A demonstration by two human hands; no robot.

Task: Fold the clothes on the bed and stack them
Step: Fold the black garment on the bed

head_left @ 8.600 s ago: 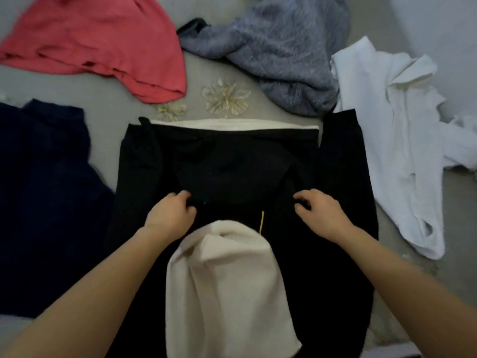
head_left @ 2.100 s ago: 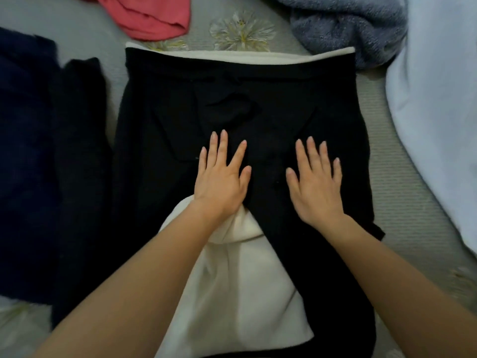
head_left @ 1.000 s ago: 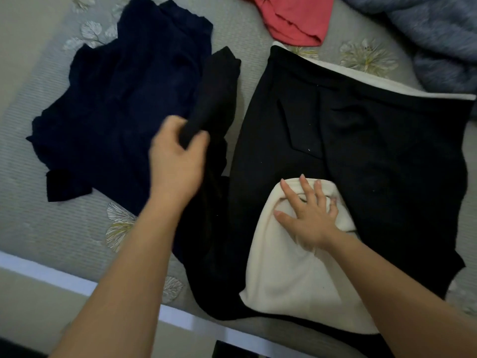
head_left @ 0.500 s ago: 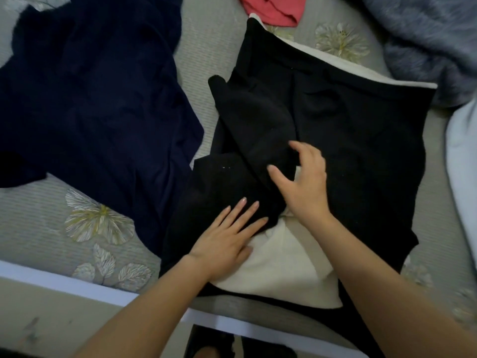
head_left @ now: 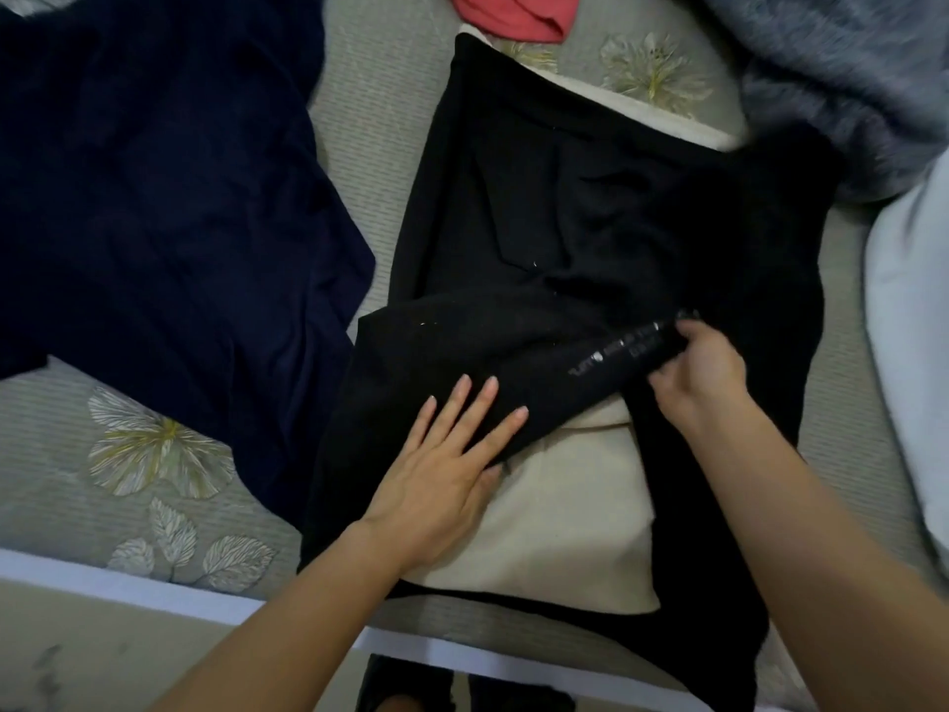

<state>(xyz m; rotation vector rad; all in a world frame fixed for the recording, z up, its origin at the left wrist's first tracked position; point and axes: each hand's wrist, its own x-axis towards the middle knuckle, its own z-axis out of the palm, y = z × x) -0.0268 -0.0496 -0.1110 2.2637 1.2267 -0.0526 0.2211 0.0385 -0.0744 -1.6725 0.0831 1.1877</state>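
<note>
Mid-frame, left hand presses flat, fingers straight, on black garment; right hand pinches its sleeve.

Dim, soft, even indoor light; shadows faint. Folds of black garment nearly lost in darkness. Wide-angle bending toward frame edges. Overall slight softness; right hand faintly motion-blurred.

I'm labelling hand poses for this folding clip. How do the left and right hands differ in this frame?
The left hand lies flat with straight fingers, pressing down on the black sleeve. The right hand has curled fingers and pinches that sleeve's lettered end. The left hand partly overlies the cream lining, while the right hand is over black fabric beside it. Both touch the same sleeve.
</note>
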